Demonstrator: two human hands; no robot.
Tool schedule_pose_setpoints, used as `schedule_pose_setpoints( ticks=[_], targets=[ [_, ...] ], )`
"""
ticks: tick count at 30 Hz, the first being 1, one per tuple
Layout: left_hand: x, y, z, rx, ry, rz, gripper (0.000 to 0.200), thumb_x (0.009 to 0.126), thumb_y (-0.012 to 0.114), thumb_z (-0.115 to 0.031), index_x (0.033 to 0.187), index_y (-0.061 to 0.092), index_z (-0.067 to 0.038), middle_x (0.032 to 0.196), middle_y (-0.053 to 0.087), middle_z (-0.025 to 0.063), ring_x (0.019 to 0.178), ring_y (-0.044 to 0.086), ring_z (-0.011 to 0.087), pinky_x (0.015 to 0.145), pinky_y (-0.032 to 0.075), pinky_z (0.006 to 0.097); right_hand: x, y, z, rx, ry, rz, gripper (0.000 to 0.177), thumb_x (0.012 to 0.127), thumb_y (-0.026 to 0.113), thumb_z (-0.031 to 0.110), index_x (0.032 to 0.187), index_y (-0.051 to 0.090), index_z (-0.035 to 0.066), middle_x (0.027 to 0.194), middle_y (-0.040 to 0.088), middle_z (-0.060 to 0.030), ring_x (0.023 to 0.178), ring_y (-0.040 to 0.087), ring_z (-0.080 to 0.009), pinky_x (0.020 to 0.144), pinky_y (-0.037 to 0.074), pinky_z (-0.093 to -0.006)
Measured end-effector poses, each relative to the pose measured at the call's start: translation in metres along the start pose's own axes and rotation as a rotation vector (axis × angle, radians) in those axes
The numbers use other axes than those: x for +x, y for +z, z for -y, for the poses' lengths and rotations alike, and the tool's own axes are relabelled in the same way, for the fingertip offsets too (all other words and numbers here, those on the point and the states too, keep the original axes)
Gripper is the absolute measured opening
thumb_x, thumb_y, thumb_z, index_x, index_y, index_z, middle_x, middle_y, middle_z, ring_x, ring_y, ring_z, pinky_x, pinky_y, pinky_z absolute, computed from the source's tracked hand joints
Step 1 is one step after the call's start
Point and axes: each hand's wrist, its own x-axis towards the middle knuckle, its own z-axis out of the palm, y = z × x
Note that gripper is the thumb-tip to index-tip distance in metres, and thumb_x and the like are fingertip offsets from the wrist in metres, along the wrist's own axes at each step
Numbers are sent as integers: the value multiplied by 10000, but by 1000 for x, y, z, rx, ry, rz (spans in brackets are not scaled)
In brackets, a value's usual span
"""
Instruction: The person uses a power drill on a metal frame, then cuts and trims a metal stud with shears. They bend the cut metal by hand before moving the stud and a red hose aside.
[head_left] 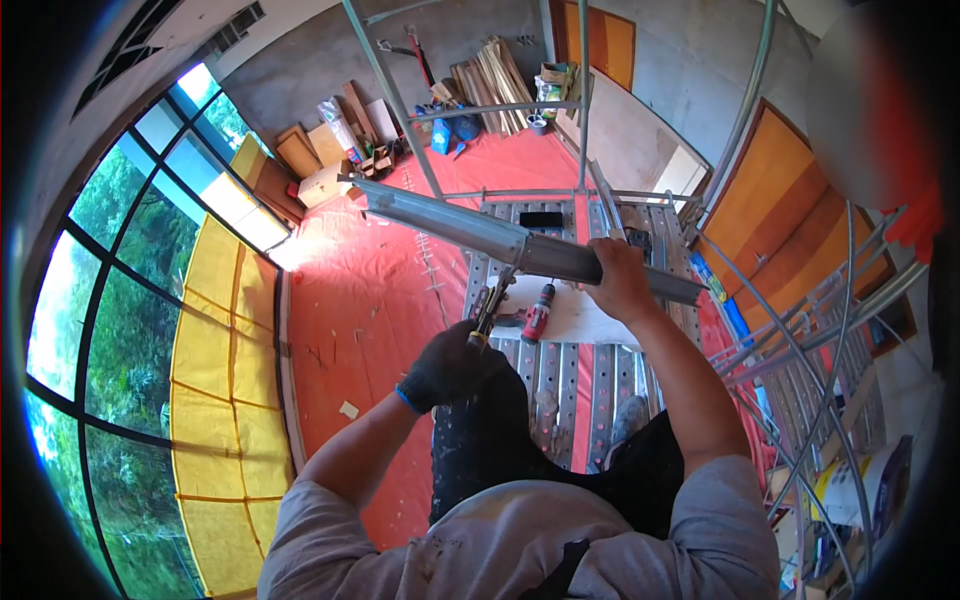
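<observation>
A long galvanized metal channel (450, 225) slants across in front of me, above the platform. My right hand (620, 280), bare, is wrapped round its right part. My left hand (455, 365) wears a dark glove and is closed on the handles of a pair of metal snips (490, 308). The jaws of the snips are right at the channel's lower edge, near a crosswise line where its surface changes. Below the channel, a red-and-black cordless drill (538, 314) lies on a white sheet (580, 318).
I am on a perforated metal scaffold platform (545, 390) with a black phone (540, 219) at its far end. Scaffold tubes (583, 100) rise ahead and cross braces (815, 400) stand right. Red sheeting (345, 400) covers the floor below; boards (495, 85) lean on the far wall.
</observation>
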Motion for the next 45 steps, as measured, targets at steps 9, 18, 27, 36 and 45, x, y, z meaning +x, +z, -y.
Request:
schedule_pose_setpoints(
  ticks=[9,18,27,36,45],
  targets=[
    [87,67,1,253,546,37,256,753,699,-181,988,666,-85,878,680,105,895,687,273,859,550,439,3,-62,-60,-132,76,-136,515,662,820,85,1137,622,52,1009,677,-191,996,642,-413,858,506,-489],
    [98,117,-20,-206,233,304,138,758,711,-198,872,675,-128,885,670,77,913,655,261,792,546,384,-39,-68,-95,-205,173,-30,470,680,811,72,1110,623,42,1000,676,-213,988,650,-421,858,512,-487],
    [116,112,-3,123,727,331,240,682,732,-121,921,742,-111,971,686,116,1059,646,340,872,529,422,-51,-48,-131,-145,191,40,510,673,837,100,1128,610,56,1036,671,-198,1033,640,-413,873,508,-480],
    [101,110,31,-204,620,449,268,798,767,-94,1054,709,-40,1085,698,110,1015,677,243,888,533,407,-44,-42,-134,-276,81,152,523,635,778,45,1131,613,60,1090,672,-181,1045,634,-406,864,494,-500],
    [87,124,21,-986,-300,523,280,758,740,-42,1036,706,-47,1069,693,116,1033,669,305,899,535,461,-48,-21,-132,-155,65,204,510,652,799,70,1129,618,80,1089,676,-180,1062,638,-399,894,482,-495]
  ],
)
